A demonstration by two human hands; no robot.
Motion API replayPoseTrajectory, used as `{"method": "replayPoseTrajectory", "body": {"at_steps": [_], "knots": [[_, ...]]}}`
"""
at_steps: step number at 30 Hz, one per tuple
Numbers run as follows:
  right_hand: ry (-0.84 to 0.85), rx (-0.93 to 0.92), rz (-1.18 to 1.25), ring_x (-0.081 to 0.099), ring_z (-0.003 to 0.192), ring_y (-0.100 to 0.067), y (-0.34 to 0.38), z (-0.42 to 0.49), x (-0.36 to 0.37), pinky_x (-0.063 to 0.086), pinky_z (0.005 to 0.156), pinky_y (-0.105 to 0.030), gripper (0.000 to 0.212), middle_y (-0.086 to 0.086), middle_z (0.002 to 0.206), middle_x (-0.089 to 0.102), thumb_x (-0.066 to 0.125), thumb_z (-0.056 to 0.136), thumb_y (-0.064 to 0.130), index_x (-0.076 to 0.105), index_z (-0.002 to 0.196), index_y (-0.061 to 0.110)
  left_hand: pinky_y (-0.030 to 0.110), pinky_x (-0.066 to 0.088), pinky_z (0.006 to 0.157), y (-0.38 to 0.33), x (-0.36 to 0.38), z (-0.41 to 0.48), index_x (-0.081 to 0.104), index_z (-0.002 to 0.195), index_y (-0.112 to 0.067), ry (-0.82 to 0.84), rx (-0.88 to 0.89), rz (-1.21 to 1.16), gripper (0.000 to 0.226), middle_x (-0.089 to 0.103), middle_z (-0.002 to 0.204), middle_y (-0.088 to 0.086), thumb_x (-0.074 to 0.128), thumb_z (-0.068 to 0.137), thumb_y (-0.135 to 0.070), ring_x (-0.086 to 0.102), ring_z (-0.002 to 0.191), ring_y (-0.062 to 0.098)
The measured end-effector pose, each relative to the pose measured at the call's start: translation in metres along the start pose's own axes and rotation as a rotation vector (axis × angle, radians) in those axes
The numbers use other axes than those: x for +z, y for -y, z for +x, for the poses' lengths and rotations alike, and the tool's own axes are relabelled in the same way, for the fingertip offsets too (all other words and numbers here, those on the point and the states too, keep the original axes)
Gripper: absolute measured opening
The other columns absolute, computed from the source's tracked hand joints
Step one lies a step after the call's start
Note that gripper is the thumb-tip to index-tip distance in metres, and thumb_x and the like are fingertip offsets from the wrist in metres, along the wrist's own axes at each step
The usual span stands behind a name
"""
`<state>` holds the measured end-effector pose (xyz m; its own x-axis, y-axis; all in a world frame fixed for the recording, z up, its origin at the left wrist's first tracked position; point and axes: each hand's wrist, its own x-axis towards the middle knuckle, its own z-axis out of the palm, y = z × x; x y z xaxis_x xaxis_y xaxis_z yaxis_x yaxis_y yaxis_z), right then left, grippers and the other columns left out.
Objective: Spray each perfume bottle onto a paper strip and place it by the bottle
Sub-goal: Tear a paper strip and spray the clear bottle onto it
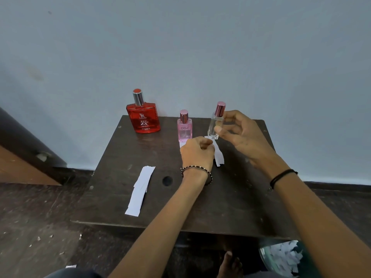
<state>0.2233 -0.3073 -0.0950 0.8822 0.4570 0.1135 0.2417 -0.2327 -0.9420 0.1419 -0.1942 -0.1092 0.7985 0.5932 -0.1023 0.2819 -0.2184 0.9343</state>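
Three perfume bottles stand along the back of a small dark table (200, 207): a red bottle (143, 118) on the left, a pink bottle (184, 129) in the middle and a clear bottle (215, 123) with a pink cap on the right. My right hand (241, 135) has its thumb and forefinger on the clear bottle, which stands upright on the table. My left hand (197, 152) is closed, pinching a white paper strip (219, 157) that lies just in front of the clear bottle. Another strip (181, 144) peeks out by the pink bottle's base.
A stack of white paper strips (140, 189) lies on the table's left part, beside a round hole (167, 180). A bin with paper scraps (281, 257) sits below the table's front right corner. A wall is close behind, and dark wooden furniture (20, 149) stands at left.
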Motion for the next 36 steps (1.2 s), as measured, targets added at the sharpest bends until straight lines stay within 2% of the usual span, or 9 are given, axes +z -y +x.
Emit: {"method": "replayPoseTrajectory", "body": {"at_steps": [6,11,16,21,24,26,28,32,36], "knots": [[0.036,0.012,-0.034,0.065,0.113,-0.004,-0.002,0.005,0.004,0.048,0.083,-0.018,0.037,0.008,0.126,0.067,0.074,0.092,0.024,0.059,0.125,0.025,0.041,0.058,0.096,-0.005,-0.004,-0.001,0.075,0.116,-0.002,0.049,0.021,0.062,0.024,0.077,0.114,0.015,0.062,0.095,-0.002,0.074,0.099,0.028],[0.072,0.02,-0.063,0.066,0.105,0.007,-0.002,0.004,0.006,0.048,0.083,-0.014,0.035,0.01,0.123,0.067,0.074,0.091,0.022,0.059,0.123,0.026,0.042,0.058,0.095,-0.009,-0.005,0.002,0.076,0.113,-0.002,0.077,-0.023,0.057,0.024,0.077,0.113,0.016,0.062,0.094,0.001,0.074,0.099,0.031],[0.102,0.029,-0.093,0.066,0.112,-0.003,-0.004,0.002,0.004,0.051,0.09,-0.024,0.038,0.007,0.126,0.066,0.073,0.092,0.021,0.059,0.127,0.023,0.043,0.06,0.092,-0.012,-0.007,0.002,0.077,0.108,-0.001,0.051,-0.065,0.008,0.021,0.077,0.108,0.019,0.064,0.092,0.001,0.074,0.098,0.031],[0.105,0.037,-0.105,0.066,0.114,-0.008,-0.002,0.001,0.004,0.052,0.096,-0.029,0.039,0.003,0.127,0.067,0.074,0.092,0.019,0.058,0.128,0.021,0.04,0.062,0.085,-0.012,-0.009,-0.004,0.072,0.102,-0.005,0.019,-0.13,-0.015,0.022,0.076,0.097,0.011,0.077,0.081,-0.007,0.075,0.09,0.025],[0.096,0.036,-0.102,0.066,0.113,-0.007,-0.001,0.0,0.005,0.052,0.098,-0.029,0.038,0.002,0.126,0.067,0.073,0.092,0.018,0.058,0.127,0.019,0.04,0.063,0.083,-0.011,-0.013,-0.006,0.068,0.085,-0.011,0.021,-0.18,-0.045,0.015,0.075,0.088,0.009,0.074,0.08,0.001,0.076,0.087,0.028],[0.085,0.041,-0.115,0.065,0.114,-0.006,0.0,-0.002,0.006,0.051,0.096,-0.027,0.038,0.003,0.126,0.067,0.073,0.092,0.021,0.058,0.127,0.02,0.038,0.064,0.081,-0.012,-0.015,-0.008,0.061,0.073,-0.019,0.021,-0.192,-0.052,0.027,0.07,0.074,0.003,0.073,0.081,0.003,0.077,0.084,0.029],[0.067,0.056,-0.121,0.065,0.113,-0.008,0.0,-0.004,0.007,0.051,0.095,-0.028,0.039,0.003,0.124,0.067,0.074,0.091,0.023,0.059,0.127,0.021,0.036,0.064,0.08,-0.012,-0.017,-0.01,0.062,0.077,-0.016,0.019,-0.198,-0.073,0.024,0.068,0.07,0.0,0.073,0.083,0.004,0.078,0.082,0.029],[0.037,0.082,-0.112,0.066,0.115,-0.014,0.002,-0.007,0.009,0.052,0.101,-0.035,0.044,0.0,0.125,0.068,0.076,0.09,0.025,0.058,0.13,0.019,0.037,0.064,0.082,-0.011,-0.019,-0.011,0.065,0.095,-0.008,0.003,-0.193,-0.086,0.018,0.076,0.092,0.015,0.071,0.084,0.005,0.077,0.083,0.028],[-0.003,0.144,-0.132,0.065,0.118,-0.014,0.004,-0.018,0.008,0.051,0.104,-0.035,0.056,-0.003,0.131,0.066,0.08,0.087,0.022,0.055,0.136,0.015,0.031,0.064,0.075,-0.007,-0.024,-0.017,0.067,0.104,-0.004,0.015,-0.159,-0.061,0.019,0.075,0.087,0.01,0.065,0.087,0.005,0.077,0.078,0.024]]}}
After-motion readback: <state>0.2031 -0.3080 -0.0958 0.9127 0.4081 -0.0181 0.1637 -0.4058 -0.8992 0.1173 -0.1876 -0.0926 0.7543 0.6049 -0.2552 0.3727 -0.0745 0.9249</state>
